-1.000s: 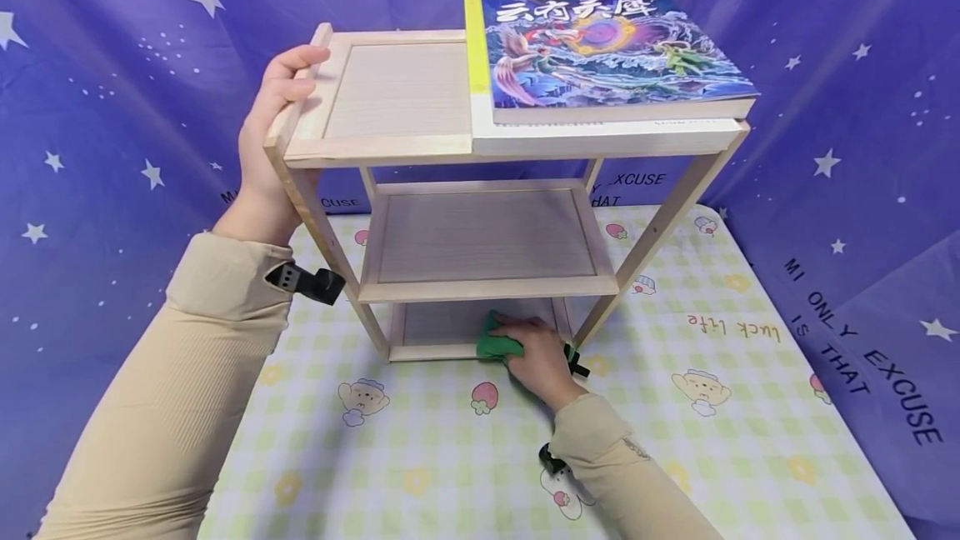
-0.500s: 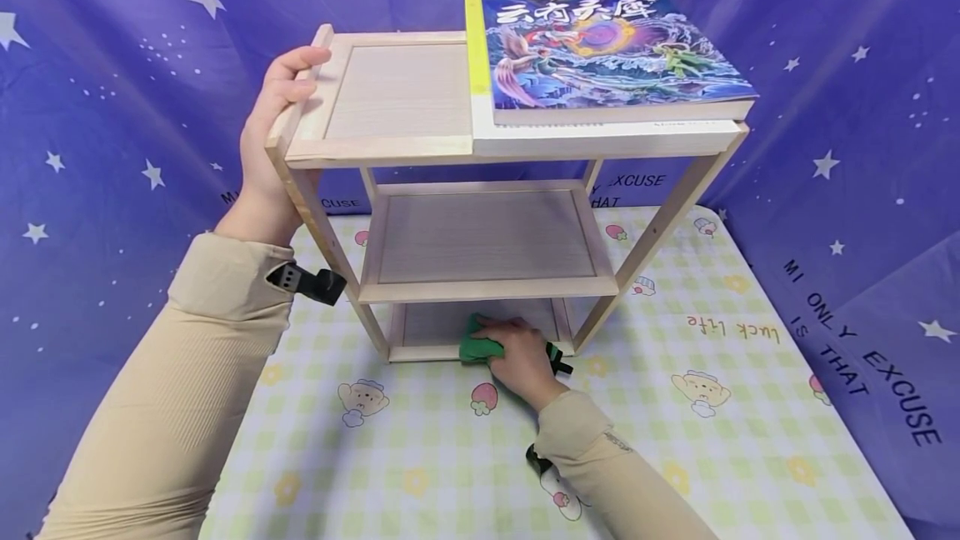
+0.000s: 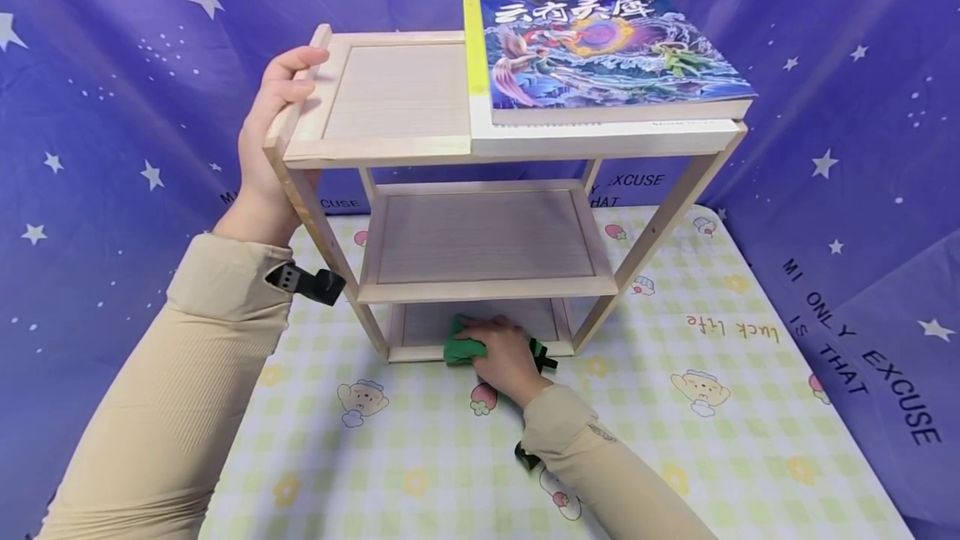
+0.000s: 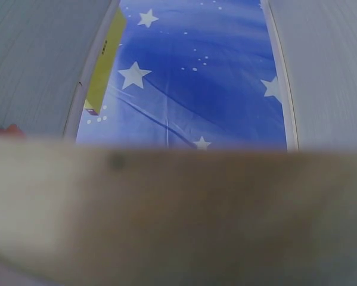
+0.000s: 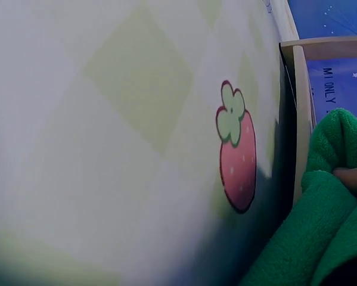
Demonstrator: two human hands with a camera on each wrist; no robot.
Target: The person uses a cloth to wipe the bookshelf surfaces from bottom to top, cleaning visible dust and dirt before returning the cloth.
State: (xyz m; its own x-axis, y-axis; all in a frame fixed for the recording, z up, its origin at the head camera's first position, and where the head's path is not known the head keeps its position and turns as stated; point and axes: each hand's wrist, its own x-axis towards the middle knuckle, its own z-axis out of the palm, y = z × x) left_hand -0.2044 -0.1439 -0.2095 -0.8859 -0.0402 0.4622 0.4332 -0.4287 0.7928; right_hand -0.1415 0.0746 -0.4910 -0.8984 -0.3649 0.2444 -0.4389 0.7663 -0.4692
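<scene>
Around the centre of the head view, a wooden rack (image 3: 487, 240) stands on the counter (image 3: 660, 432); toward one o'clock on its top, an upper book (image 3: 622, 48) lies over a lower book (image 3: 607, 140). At ten o'clock the left hand (image 3: 270, 123) grips the rack's end rail, fingers curled over it. Near six o'clock the right hand (image 3: 508, 361) holds a bunched green cloth (image 3: 463, 348) at the front of the bottom shelf (image 3: 431, 323). A hard push there could skid or tip the rack if the left hand slackened, and the books might then slide off. From the left wrist, a blurred wooden bar (image 4: 184, 208) fills the lower half, so that hand's hold cannot be read. From the right wrist, the cloth bulges at four o'clock, a finger (image 5: 356, 179) pressed into its fold; that fold could snag on the shelf's front edge.
</scene>
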